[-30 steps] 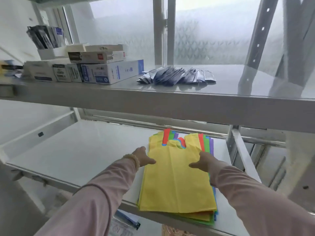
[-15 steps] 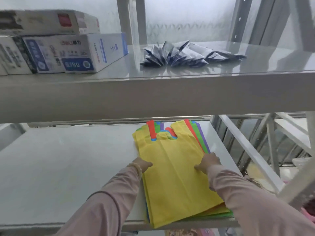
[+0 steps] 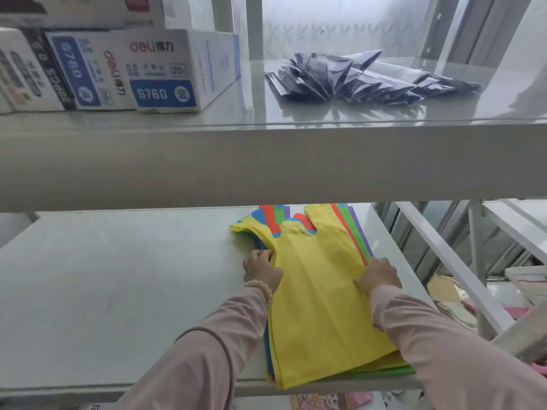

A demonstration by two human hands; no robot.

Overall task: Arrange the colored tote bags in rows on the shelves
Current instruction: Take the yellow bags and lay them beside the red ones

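Gripping tote bags (image 3: 319, 294) as before

Lower shelf (image 3: 118, 291) lies open left of the tote bags (image 3: 319, 291); upper shelf (image 3: 266, 167) seemingly hangs low above.

A stack of tote bags (image 3: 319, 306) lay on the lower shelf (image 3: 118, 291) toward its right end, handles pointing to the back and its near edge reaching the shelf's front lip. The left hand (image 3: 262, 270) held the stack's left edge and the right hand (image 3: 379, 275) its right edge. On the upper shelf (image 3: 266, 161) above, boxes (image 3: 165, 69) stood at the left, with a fan of flat packets (image 3: 355, 81) lying to their right.
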